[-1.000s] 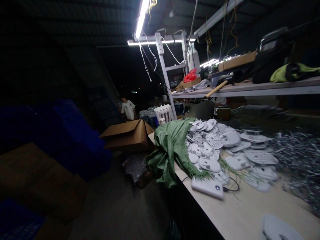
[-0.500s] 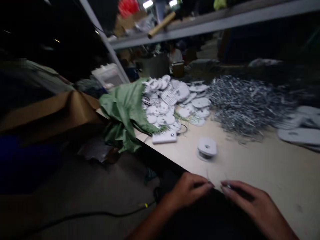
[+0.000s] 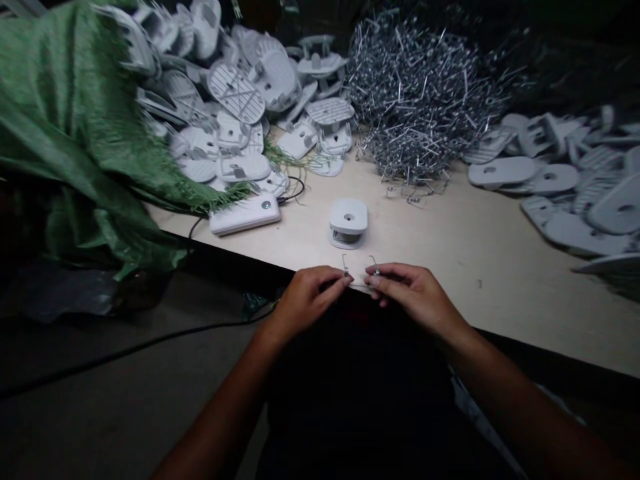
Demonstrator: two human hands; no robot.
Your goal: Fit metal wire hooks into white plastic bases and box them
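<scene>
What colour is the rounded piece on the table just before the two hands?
The rounded piece is white, clearest in the head view.

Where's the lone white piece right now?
In the head view, the white piece sits on the tabletop near the picture's centre, just beyond the left hand and right hand, with the metal pile behind it to the right.
</scene>
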